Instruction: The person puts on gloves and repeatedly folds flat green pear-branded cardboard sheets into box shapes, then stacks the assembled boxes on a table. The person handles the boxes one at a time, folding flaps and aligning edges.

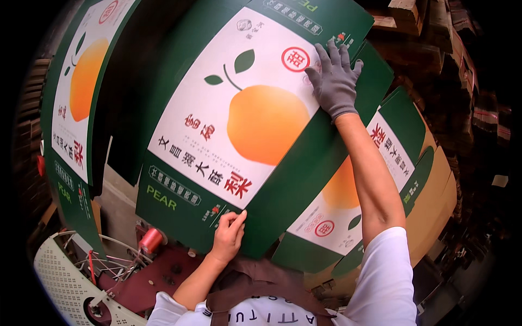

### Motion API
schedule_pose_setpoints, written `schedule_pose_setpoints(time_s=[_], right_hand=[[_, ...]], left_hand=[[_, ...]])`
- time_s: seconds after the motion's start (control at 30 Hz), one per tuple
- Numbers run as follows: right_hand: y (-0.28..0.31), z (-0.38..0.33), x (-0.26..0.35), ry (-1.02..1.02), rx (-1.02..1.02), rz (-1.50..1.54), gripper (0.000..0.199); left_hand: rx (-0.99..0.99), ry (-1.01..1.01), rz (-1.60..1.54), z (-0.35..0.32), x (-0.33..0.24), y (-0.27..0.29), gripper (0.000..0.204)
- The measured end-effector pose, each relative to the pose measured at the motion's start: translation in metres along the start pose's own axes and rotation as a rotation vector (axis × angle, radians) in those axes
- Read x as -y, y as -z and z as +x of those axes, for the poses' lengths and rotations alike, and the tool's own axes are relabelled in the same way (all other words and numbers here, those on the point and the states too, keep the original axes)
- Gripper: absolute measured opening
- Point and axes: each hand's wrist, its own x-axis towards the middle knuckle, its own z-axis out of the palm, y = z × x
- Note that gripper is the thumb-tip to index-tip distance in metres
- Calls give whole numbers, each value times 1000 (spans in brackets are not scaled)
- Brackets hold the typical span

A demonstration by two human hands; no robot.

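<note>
A large printed cardboard box sheet (196,103) lies in front of me, dark green with a white panel showing an orange-yellow pear and a leaf. My right hand (336,81), in a grey glove, rests flat with fingers spread on the sheet's far right part. My bare left hand (228,237) is at the sheet's lower edge, its fingers curled and drawn together against the green border. What lies between these fingertips, if anything, is hidden. Under my right forearm a second printed sheet (348,201) shows, with a similar pear design.
Another green printed sheet (81,70) stands at the left. Below it are a curved, perforated pale machine guard (60,271), a red spool (152,240) and a dark red machine surface (157,277). Stacked cardboard (451,54) rises at the far right. Plain brown cardboard (435,206) lies at the right.
</note>
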Motion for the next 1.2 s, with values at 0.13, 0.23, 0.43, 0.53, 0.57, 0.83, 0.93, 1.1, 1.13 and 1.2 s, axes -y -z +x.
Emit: schedule_pose_setpoints(time_s=[0.13,0.23,0.43,0.53,0.57,0.83,0.93,1.1,1.13,1.2], right_hand=[[28,-49,72,34,38,10,67],[49,-90,123,39,102,35,69],[76,-182,225,6,236,187,70],[92,-192,235,-9,292,149,72],[94,-191,236,-3,288,139,72],[88,-188,249,-7,351,108,75],[84,-152,277,-145,128,362,71],[165,-33,386,-782,422,1968,44],[154,-37,393,-777,317,1953,40],[147,-59,385,-707,147,1824,34]], left_hand=[[-7,-36,-52,-1,3,1,42],[-27,-79,-72,-1,4,0,43],[-8,-128,-136,-3,14,17,35],[-120,-316,153,-8,0,108,40],[-241,-375,275,-9,-2,149,41],[-486,1,898,-30,73,323,56],[-521,-128,1007,-27,72,323,45],[-349,-302,1063,-75,17,300,44],[-346,-317,1047,-90,17,288,45],[-276,-340,945,-110,4,275,44]])
